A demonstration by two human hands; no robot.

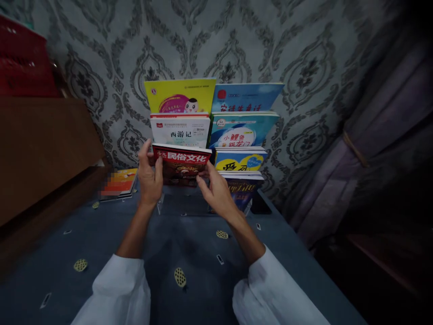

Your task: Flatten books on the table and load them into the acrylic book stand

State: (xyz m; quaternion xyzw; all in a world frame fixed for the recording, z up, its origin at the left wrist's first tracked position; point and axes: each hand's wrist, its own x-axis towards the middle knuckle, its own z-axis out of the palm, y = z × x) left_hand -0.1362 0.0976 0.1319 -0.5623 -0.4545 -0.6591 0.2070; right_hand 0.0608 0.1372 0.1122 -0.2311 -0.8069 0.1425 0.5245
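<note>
Both hands grip a dark red book with white Chinese lettering, held upright by its two side edges. My left hand is on its left edge, thumb in front and fingers behind. At its right edge is my right hand, the thumb across the cover. Behind that book stand a white book and a taller yellow-green book. To the right rise a blue book, a teal book, a blue-and-yellow book and a dark purple book in steps. A clear stand shows partly beneath.
Orange-covered books lie at the left on the patterned dark tablecloth. A brown box with a red bag on top is at far left. A dark flat object lies right of the stand. A tied curtain hangs right.
</note>
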